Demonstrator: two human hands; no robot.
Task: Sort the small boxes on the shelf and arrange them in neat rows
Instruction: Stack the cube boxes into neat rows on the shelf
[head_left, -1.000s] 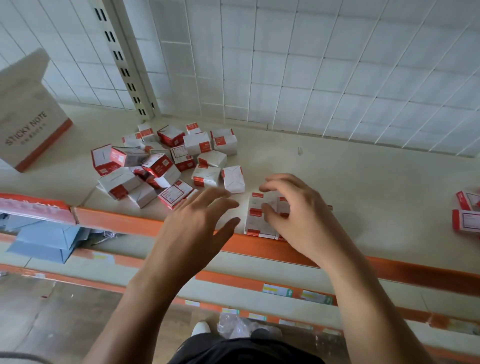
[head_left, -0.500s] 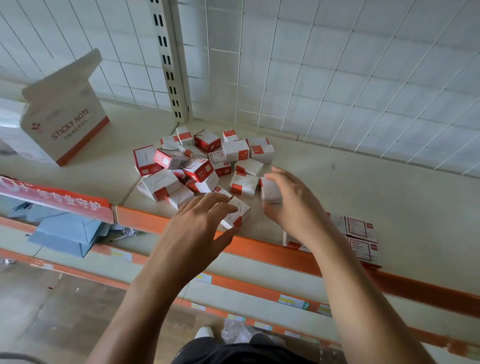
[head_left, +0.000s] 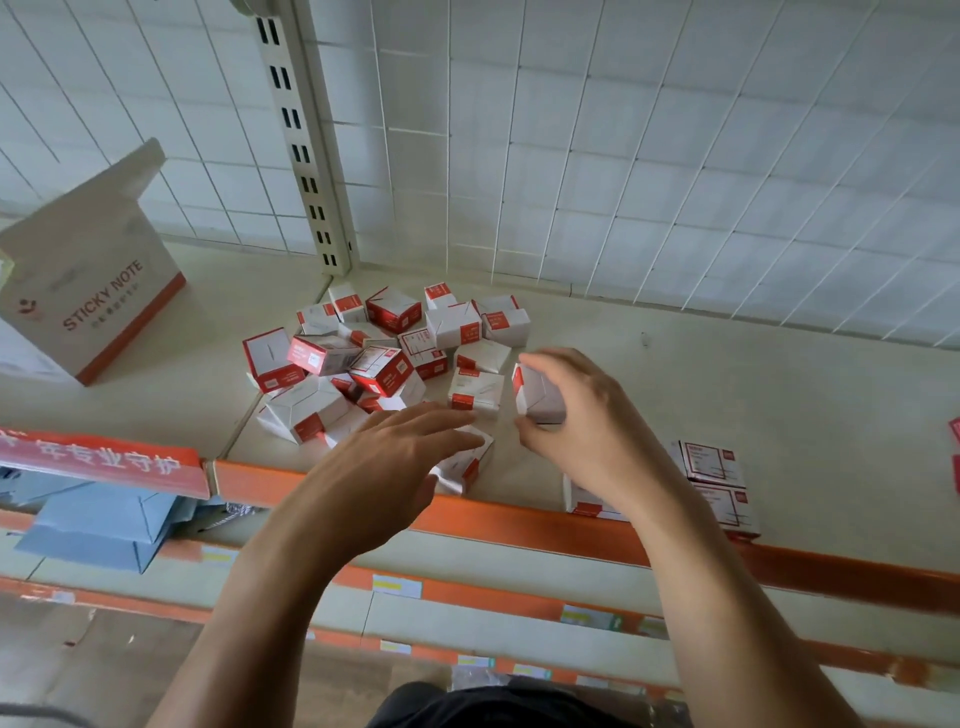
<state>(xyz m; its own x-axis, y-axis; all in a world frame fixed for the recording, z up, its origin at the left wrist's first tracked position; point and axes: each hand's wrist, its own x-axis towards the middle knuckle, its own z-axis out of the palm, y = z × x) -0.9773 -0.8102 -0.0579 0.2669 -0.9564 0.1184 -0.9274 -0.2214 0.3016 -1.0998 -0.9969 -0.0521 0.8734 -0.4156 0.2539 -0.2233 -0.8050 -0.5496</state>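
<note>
- Small boxes (head_left: 384, 364): white with red bands.
- Carton (head_left: 98, 306) left of the small boxes: pale grey, orange base stripe, reddish lettering.
- Shelf edge (head_left: 509, 519) in front of them: orange.
- Back panel (head_left: 675, 156) behind them: white grid.

wide bare stretch of shelf (head_left: 779, 405) right of the pile of small boxes (head_left: 384, 358), open from the near edge except for the flat row of boxes (head_left: 719, 470) at the lip. left is walled off by the sticky note carton (head_left: 93, 301), far side by the wire grid (head_left: 623, 156), and the left hand (head_left: 384, 462) and right hand (head_left: 597, 436), gripping a small box (head_left: 540, 397), crowd the pile's near side.
</note>
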